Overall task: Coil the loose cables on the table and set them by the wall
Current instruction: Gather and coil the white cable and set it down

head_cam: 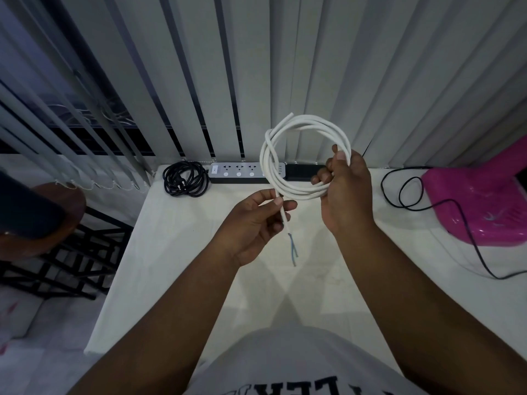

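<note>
Right now your right hand (343, 192) grips the coiled white cable (285, 155), holding it up above the far part of the surface (176, 252). Your left hand (256, 220) pinches the cable's loose tail, whose bared wires hang below your fingers. Far left by the blinds (256, 67) lies a coiled black cable (184, 179), beside a power strip (239, 173).
</note>
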Tool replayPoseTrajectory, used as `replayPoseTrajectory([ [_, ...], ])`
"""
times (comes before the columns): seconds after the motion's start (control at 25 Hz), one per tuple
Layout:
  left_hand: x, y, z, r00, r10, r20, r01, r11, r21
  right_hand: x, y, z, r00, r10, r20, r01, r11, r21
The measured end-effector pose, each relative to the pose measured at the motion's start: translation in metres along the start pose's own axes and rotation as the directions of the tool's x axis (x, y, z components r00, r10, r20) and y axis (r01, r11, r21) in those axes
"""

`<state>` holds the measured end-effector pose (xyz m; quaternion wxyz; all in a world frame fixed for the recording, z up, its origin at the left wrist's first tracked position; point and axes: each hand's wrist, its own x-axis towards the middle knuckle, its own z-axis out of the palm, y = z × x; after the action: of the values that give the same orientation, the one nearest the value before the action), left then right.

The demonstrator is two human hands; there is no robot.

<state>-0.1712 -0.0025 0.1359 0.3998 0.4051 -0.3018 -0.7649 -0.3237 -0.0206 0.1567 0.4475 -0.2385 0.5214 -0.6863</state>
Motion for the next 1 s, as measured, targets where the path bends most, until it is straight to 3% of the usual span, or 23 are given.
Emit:
replayPoseTrajectory([
  [0.16,-0.001,-0.001,0.005,1.0,0.028,-0.01,-0.03,0.97,-0.243,-0.006,0.008,0.005,0.999,-0.007,-0.042,0.004,0.999,-0.054],
  [0.28,-0.003,-0.001,0.006,0.994,0.094,0.053,-0.072,0.943,-0.326,-0.012,0.013,0.01,0.996,0.042,-0.079,-0.046,0.997,-0.056],
  [0.4,-0.004,-0.002,0.008,0.981,0.179,0.073,-0.15,0.943,-0.295,-0.009,0.012,0.01,0.987,0.123,-0.1,-0.126,0.992,-0.021],
  [0.52,-0.002,-0.004,0.013,0.968,0.251,-0.002,-0.245,0.941,-0.232,-0.009,0.011,0.008,0.984,0.174,-0.047,-0.174,0.985,0.012],
  [0.72,0.001,-0.003,0.015,0.957,0.274,-0.1,-0.28,0.958,-0.058,-0.013,0.013,0.008,0.982,0.186,0.038,-0.183,0.98,-0.079],
  [1.0,0.004,-0.005,0.013,0.949,0.306,0.075,-0.295,0.947,-0.125,-0.014,0.019,0.004,0.989,0.107,0.101,-0.091,0.984,-0.154],
])
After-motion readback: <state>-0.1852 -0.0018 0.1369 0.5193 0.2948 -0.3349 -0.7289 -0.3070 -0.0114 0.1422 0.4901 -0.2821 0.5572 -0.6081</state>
